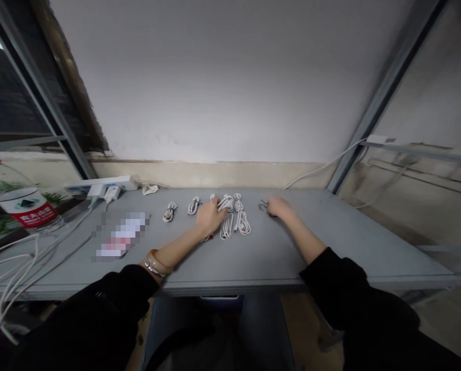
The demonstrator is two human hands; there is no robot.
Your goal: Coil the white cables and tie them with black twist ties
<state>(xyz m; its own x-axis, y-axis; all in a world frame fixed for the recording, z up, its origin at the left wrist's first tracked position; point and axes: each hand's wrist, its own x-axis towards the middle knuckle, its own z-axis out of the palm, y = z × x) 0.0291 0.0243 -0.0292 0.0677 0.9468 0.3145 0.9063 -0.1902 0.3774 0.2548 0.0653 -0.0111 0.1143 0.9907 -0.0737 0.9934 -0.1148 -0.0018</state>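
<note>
A coiled white cable [225,203] is in the fingers of my left hand [211,217], which is closed around it above the table. More bundled white cables lie beside and under that hand: a pair of coils [226,226] in front of it, and a separate bundle [194,205] to its left. Farther left rests another tied cable [170,212]. My right hand [280,207], a little blurred, is closed at some thin black twist ties [263,205] on the table. Its fingertips are partly hidden.
A phone-like, pixelated item [122,236] lies at left on the grey table [369,242]. Behind it sits a white power strip [110,184] with plugs and trailing cords. A red-capped water bottle [19,201] stands far left. Metal posts [385,87] flank the table; a wall closes the back.
</note>
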